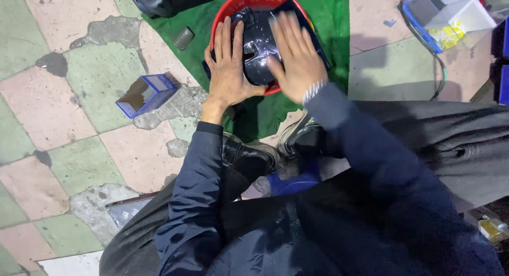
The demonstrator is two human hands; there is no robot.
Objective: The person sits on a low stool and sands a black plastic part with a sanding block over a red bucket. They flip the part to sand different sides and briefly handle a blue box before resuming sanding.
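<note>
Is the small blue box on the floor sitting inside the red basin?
No, the small blue box lies on the tiled floor, left of the red basin and apart from it.

There are two hands, the left hand (229,69) and the right hand (297,56), both laid flat with spread fingers on one dark glossy object (258,40); one red basin (225,14) holds this object; one green mat (328,21) lies under the basin; two black shoes (249,155) are seen below it; one small blue box (146,94) stands open on the floor; one small grey block (183,37) lies on the mat; one blue crate (419,16) is in the upper right corner.
</note>
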